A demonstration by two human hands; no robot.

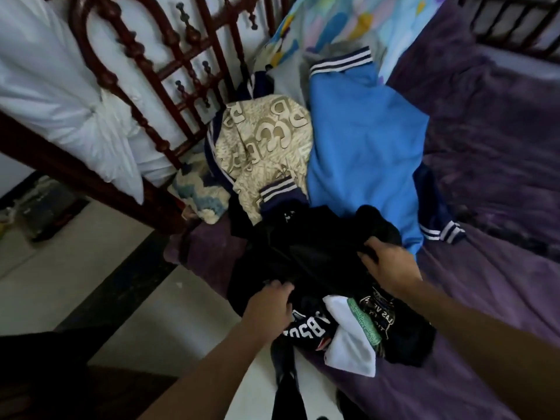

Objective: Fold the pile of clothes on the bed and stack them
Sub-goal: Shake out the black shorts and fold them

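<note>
A bed (500, 298) with a purple sheet fills the right of your view, and a turned dark-wood bed frame (127, 65) stands at its left end. The pile of clothes (306, 213) lies loose near the bed's edge. A blue jacket (363, 140) is spread beside a beige letter-print garment (266, 140), with a black printed shirt (306, 328) and a white cloth (348, 344) crumpled nearest you.

Your left hand (268, 301) and right hand (385, 262) both have their fingers curled into a black garment (303, 253) on top of the heap, gripping it at opposite sides. No folded piece or stack shows anywhere. You look to be at the very start, picking out a first item with every garment left to fold.
</note>
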